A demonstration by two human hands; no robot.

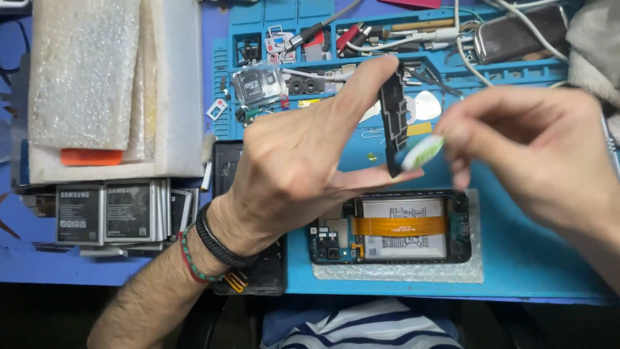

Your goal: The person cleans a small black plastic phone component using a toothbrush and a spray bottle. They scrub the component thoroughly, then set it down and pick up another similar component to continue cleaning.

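Above the opened phone (391,227), the left hand (290,168) pinches a black cover piece (393,123) upright — the right hand's (536,152) fingers clamp a pale, blurred strip (423,152) just beside it.

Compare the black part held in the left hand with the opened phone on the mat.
The black part is a narrow strip held upright in the air by the left hand; the opened phone is wider, lying flat on bubble wrap. The phone shows an orange ribbon cable; the part shows none. Both have dark bodies.
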